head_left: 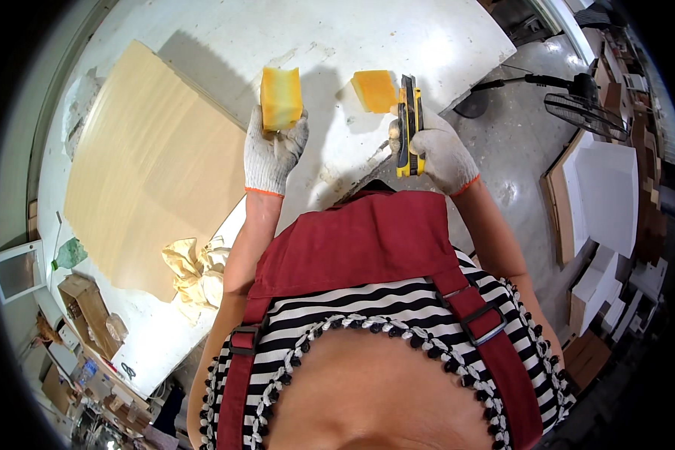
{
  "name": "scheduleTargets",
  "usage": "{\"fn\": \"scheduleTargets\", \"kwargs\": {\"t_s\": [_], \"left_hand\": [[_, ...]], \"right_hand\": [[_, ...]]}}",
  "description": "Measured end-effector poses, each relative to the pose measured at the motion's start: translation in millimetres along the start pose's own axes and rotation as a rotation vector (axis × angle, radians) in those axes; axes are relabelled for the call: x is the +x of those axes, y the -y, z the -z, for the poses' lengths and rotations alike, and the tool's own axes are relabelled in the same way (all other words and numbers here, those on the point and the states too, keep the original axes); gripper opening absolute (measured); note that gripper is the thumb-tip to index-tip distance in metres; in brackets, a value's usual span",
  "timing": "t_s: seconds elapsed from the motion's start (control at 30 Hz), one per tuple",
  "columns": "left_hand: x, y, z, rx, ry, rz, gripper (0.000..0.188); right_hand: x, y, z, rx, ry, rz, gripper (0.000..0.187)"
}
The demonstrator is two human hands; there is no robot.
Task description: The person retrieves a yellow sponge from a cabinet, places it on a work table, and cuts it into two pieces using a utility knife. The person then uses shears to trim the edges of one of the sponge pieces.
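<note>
My left hand, in a white knit glove with an orange cuff, grips a yellow sponge-like block from below and holds it upright above the white table. A similar glove covers my right hand, which is closed around a yellow and black utility knife. The knife stands nearly upright; whether its blade is out I cannot tell. Just left of the knife's upper end, a second orange-yellow block lies on the tabletop, apart from both hands.
To the left, a large pale wood sheet lies on the white table. A crumpled cream cloth rests by its near edge. Beyond the table's right edge are a black fan and white panels. A wooden box sits at lower left.
</note>
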State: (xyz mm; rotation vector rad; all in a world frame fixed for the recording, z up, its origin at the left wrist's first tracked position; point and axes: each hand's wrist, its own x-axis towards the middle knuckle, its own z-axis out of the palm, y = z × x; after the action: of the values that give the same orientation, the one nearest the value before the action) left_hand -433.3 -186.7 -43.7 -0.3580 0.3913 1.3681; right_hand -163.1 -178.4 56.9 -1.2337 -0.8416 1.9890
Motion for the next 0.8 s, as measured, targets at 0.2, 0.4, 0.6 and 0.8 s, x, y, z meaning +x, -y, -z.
{"fn": "scheduleTargets", "kwargs": {"t_s": [0.2, 0.4, 0.6, 0.8], "left_hand": [[8, 4, -15, 0.07, -0.093, -0.038, 0.035], [22, -11, -20, 0.006, -0.058, -0.052, 0.042], [23, 11, -18, 0.171, -0.022, -0.187, 0.046], [13, 15, -16, 0.673, -0.058, -0.281, 0.049]], "right_hand": [[22, 11, 9, -0.02, 0.038, 0.019, 0.066], [51, 52, 6, 0.076, 0.147, -0.032, 0.067], [92, 59, 36, -0.147, 0.182, -0.059, 0.043], [147, 145, -4, -0.008, 0.338, -0.092, 0.061]]}}
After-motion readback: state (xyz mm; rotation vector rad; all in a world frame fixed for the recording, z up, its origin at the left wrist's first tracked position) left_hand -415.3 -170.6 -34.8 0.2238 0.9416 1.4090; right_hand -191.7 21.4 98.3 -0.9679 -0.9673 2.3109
